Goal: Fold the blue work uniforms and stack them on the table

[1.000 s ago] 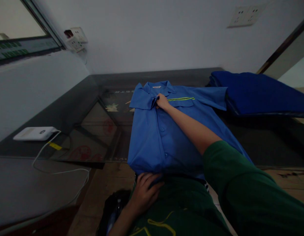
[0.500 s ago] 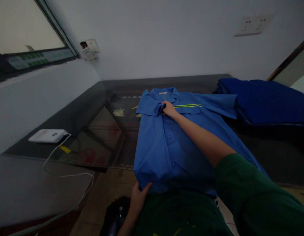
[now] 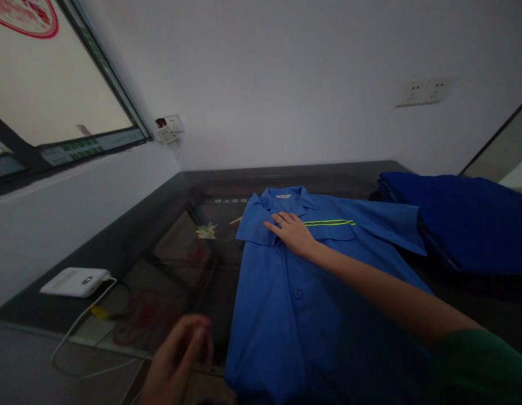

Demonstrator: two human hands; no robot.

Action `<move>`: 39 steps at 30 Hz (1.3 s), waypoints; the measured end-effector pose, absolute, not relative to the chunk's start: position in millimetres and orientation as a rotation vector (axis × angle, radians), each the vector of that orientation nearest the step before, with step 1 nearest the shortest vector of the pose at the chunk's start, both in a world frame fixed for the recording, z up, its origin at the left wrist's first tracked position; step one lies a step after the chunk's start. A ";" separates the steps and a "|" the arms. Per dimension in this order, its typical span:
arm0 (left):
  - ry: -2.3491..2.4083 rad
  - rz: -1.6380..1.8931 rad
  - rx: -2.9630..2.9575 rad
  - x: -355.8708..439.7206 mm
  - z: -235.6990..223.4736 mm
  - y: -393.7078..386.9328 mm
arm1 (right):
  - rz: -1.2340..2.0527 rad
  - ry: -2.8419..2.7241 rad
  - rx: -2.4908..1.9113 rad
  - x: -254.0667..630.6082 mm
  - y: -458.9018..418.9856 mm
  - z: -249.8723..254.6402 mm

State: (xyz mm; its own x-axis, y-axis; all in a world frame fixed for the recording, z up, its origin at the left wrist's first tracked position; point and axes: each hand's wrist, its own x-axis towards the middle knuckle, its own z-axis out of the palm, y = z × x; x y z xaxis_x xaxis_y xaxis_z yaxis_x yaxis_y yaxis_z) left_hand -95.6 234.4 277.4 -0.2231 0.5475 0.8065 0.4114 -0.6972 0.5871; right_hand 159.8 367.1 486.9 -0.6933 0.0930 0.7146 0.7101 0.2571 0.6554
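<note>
A blue short-sleeved shirt [image 3: 265, 287] with a collar, front buttons and two yellow-green chest stripes lies front up on the dark table. Its sleeve on my left is folded inward over the chest; the other sleeve stretches out to the right. My right hand [image 3: 292, 230] rests flat on the chest by the folded sleeve's cuff, fingers spread. Off the shirt, to the left of its lower edge, my left hand [image 3: 176, 360] hangs in the air with loosely curled fingers, thumb apart, holding nothing; it is somewhat blurred.
Folded dark blue cloth [image 3: 467, 225] is stacked at the table's right. On the left of the dark glossy tabletop [image 3: 160, 225] sits a white device [image 3: 77, 281] with a white cable [image 3: 75, 332]. A wall with sockets [image 3: 423, 93] borders the far side; a window is at left.
My left hand has let go of the shirt's bottom corner and moved up and left. My right hand has loosened its grip at the sleeve cuff and flattened out. The camera view has tilted up.
</note>
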 end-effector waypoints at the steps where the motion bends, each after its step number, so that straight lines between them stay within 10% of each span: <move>1: 1.069 2.223 1.940 -90.0 314.6 237.9 | -1.526 -2.023 -0.659 161.2 366.6 485.7; 6: 0.720 2.565 2.215 -71.1 500.8 336.7 | -1.523 -2.145 -0.592 167.9 367.0 489.0; 12: 0.877 1.887 2.630 -76.1 616.7 450.4 | -0.865 -2.049 -0.767 174.3 375.7 488.0; 19: 0.739 1.262 3.016 -74.4 647.5 491.6 | 0.031 -1.863 -0.586 190.3 408.8 487.3; 30: 0.868 1.466 2.957 -55.9 652.1 530.0 | 0.970 -1.370 -0.642 212.3 372.1 494.4; 39: 0.968 1.457 3.108 -47.8 644.0 538.2 | 0.948 -1.665 -0.990 236.6 371.8 491.5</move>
State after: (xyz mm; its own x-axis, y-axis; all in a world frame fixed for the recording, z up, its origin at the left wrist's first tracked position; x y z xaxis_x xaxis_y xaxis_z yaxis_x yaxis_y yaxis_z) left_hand -47.8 538.2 644.0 0.5401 0.2836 0.7923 0.6203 -0.7704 -0.1471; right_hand 236.6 371.8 491.5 -0.2262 0.9165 0.3298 0.1841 0.3727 -0.9095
